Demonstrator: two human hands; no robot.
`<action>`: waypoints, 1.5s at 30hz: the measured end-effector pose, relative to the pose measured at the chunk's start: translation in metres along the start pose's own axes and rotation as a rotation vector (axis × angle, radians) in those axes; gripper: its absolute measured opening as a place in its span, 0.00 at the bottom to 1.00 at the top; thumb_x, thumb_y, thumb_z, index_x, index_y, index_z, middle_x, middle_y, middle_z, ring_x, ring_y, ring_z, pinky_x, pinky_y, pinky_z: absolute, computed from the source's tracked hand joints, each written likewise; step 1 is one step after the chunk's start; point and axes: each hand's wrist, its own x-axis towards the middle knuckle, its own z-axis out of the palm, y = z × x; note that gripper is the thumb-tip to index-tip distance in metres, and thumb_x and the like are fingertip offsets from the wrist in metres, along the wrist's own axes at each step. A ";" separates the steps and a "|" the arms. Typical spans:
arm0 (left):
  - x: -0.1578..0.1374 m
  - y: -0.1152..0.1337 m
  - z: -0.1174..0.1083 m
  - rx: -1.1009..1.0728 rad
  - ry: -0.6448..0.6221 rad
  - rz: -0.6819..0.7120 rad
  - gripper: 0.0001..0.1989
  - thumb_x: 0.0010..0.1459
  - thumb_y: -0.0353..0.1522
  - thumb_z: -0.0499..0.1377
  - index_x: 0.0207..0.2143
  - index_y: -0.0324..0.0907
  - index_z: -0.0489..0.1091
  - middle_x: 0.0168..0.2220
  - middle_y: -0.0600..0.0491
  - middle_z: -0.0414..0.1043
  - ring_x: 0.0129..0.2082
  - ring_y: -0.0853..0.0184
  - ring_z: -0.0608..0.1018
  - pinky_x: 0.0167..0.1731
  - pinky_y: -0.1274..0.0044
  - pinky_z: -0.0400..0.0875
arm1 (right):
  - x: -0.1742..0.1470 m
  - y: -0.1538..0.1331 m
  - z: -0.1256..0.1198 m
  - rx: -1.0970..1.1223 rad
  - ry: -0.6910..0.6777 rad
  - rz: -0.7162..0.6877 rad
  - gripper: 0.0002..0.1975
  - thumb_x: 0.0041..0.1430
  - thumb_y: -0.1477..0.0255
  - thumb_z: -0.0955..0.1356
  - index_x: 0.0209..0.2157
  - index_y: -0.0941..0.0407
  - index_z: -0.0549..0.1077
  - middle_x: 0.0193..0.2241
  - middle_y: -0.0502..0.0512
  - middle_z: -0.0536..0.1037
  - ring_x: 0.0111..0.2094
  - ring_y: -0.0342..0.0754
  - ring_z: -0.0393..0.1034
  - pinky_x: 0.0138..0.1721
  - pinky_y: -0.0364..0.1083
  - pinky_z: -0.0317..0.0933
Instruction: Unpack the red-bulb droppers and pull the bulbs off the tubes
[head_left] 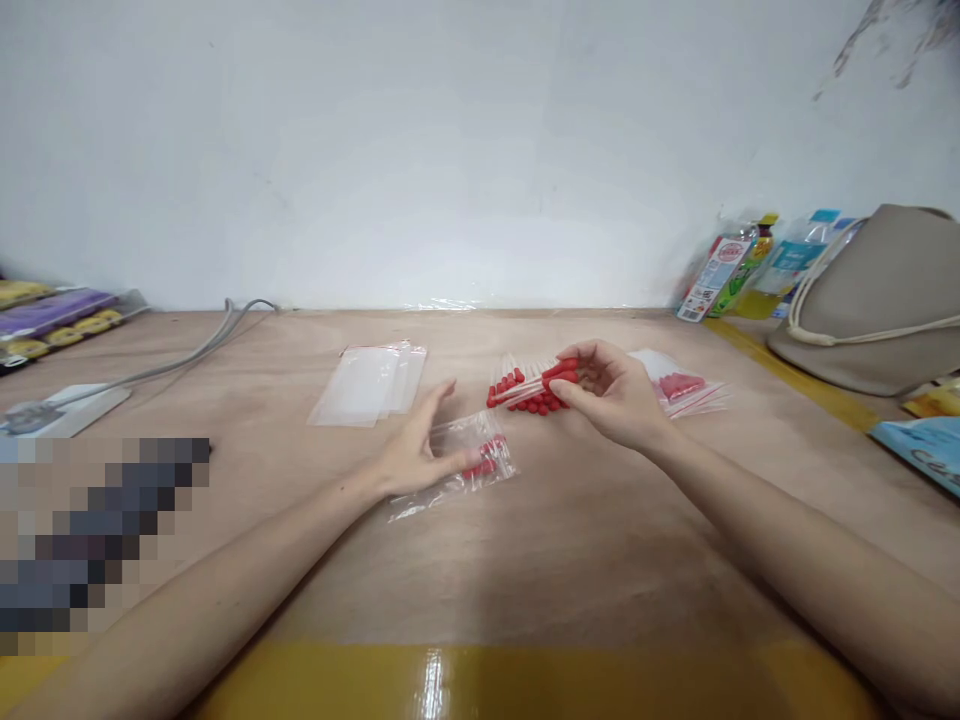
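In the head view my right hand point(611, 390) is closed around a small bunch of red-tipped sticks point(564, 372), their pale shafts pointing left. Below and behind these lies a pile of similar sticks point(534, 404) on the table. My left hand point(420, 445) rests at a clear plastic bag point(480, 435), thumb and index finger spread apart. The thumb, a little blurred, lies over the bag, in which red pieces show. Its other fingers are mostly hidden.
Flat zip bags point(360, 385) lie at the left; filled bags point(682, 387) lie right of my right hand. A grey cable point(202, 345) crosses the left side. Drink bottles point(795, 265) and a beige bag point(870, 300) stand at the right by the wall.
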 end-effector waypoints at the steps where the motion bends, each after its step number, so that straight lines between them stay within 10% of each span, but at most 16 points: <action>1: 0.002 0.002 0.000 -0.030 0.127 -0.003 0.38 0.48 0.46 0.59 0.58 0.41 0.51 0.57 0.43 0.56 0.56 0.57 0.62 0.53 0.65 0.59 | -0.001 0.000 0.001 -0.063 0.055 -0.087 0.14 0.47 0.71 0.69 0.37 0.57 0.66 0.30 0.53 0.74 0.31 0.45 0.71 0.34 0.46 0.68; 4: 0.010 0.016 -0.003 -0.160 0.249 -0.088 0.21 0.51 0.43 0.58 0.44 0.40 0.68 0.43 0.47 0.71 0.43 0.62 0.73 0.45 0.69 0.67 | -0.008 0.001 0.008 -0.312 0.131 -0.401 0.12 0.50 0.73 0.68 0.39 0.56 0.67 0.34 0.55 0.74 0.35 0.46 0.71 0.38 0.47 0.68; 7: 0.019 0.035 -0.004 -0.505 0.015 -0.308 0.18 0.52 0.42 0.58 0.40 0.39 0.71 0.36 0.48 0.74 0.33 0.67 0.76 0.38 0.72 0.71 | -0.016 0.003 0.021 -0.463 0.067 -0.690 0.12 0.53 0.77 0.66 0.41 0.55 0.68 0.36 0.56 0.75 0.37 0.45 0.71 0.38 0.45 0.68; 13: 0.035 0.058 0.005 -1.078 -0.128 -0.738 0.08 0.56 0.33 0.56 0.29 0.36 0.70 0.29 0.50 0.73 0.28 0.73 0.75 0.34 0.81 0.72 | -0.025 0.018 0.038 -0.577 -0.269 -0.880 0.15 0.59 0.78 0.61 0.47 0.53 0.67 0.43 0.57 0.73 0.46 0.48 0.66 0.44 0.50 0.65; 29: 0.124 -0.006 -0.002 -0.559 -0.195 -0.823 0.04 0.46 0.25 0.59 0.21 0.35 0.68 0.19 0.52 0.71 0.23 0.71 0.74 0.29 0.80 0.72 | -0.043 0.027 0.043 -0.407 -0.434 -0.648 0.08 0.55 0.68 0.65 0.36 0.55 0.71 0.36 0.55 0.73 0.40 0.46 0.66 0.41 0.48 0.58; 45: 0.126 -0.004 0.008 -0.126 -0.181 -0.743 0.18 0.37 0.40 0.68 0.26 0.37 0.68 0.22 0.48 0.72 0.27 0.62 0.76 0.27 0.75 0.72 | -0.042 0.027 0.043 -0.433 -0.469 -0.635 0.07 0.56 0.69 0.65 0.36 0.54 0.70 0.35 0.55 0.73 0.39 0.46 0.65 0.40 0.48 0.58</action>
